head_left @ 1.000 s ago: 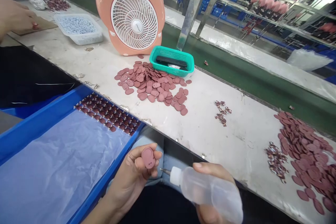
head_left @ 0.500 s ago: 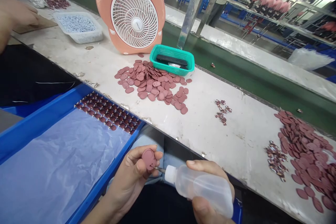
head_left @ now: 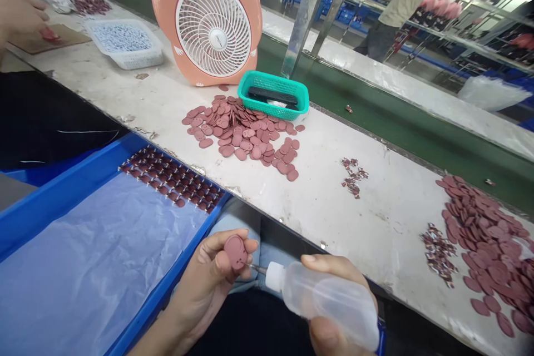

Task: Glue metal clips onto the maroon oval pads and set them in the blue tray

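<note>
Left hand [head_left: 208, 281]: pinching one oval piece [head_left: 236, 252] at 6 o'clock, over the lap.
Right hand [head_left: 334, 273]: wrapped around squeeze bottle [head_left: 329, 303], needle tip touching the piece.
Done: few rows [head_left: 171, 178] in blue tray [head_left: 62, 194], 9 o'clock.
Remaining: heaps at 12 [head_left: 246, 136] and 3 o'clock [head_left: 484, 233] on the table [head_left: 325, 211].

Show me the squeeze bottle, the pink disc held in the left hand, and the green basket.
squeeze bottle [head_left: 329, 305], head view, middle of its clear body.
pink disc [head_left: 236, 251], head view, centre of its face.
green basket [head_left: 269, 108], head view, its front wall.
</note>
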Demonstrator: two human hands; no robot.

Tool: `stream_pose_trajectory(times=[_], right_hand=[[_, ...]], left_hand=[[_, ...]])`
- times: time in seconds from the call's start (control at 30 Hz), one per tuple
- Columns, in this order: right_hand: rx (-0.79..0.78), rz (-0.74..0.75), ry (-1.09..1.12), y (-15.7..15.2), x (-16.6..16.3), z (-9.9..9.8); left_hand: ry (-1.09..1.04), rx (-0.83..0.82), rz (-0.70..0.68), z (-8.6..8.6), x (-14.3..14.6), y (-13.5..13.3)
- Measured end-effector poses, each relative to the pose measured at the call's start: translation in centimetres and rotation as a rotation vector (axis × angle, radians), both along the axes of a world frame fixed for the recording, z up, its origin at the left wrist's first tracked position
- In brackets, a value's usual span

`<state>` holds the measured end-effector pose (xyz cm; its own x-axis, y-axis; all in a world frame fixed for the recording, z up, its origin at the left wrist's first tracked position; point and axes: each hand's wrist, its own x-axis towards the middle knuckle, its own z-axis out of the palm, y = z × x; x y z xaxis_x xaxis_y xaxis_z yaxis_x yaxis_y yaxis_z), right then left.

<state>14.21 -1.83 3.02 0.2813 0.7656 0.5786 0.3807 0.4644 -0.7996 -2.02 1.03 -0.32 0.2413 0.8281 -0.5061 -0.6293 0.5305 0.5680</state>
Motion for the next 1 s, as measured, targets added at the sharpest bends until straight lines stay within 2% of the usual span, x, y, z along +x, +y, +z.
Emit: stream_pose_trajectory(times=[0.33,0.53,0.67,0.9,1.0], right_hand=[[-0.015,0.026,-0.033,-0.3,0.3,-0.8],[-0.046,-0.01,0.037,-0.5,0.3,-0.9],[-0.078,0.087,0.106,-0.7,0.3,-1.1],[-0.094,0.114,0.1,-0.5,0.5,-1.1],[-0.074,0.07,0.073,-0.3,0.4,-0.9]], left_hand=[[0.004,0.027,-0.029,-0.9,-0.4,-0.2],[0.025,0.005,0.004,-0.3,-0.3,-0.1],[0.025,-0.004,0.01,-0.2,-0.2,-0.1],[0.043,0.004,-0.007,-0.1,-0.2,0.0],[0.1,-0.021,0.03,0.4,0.0,-0.2]])
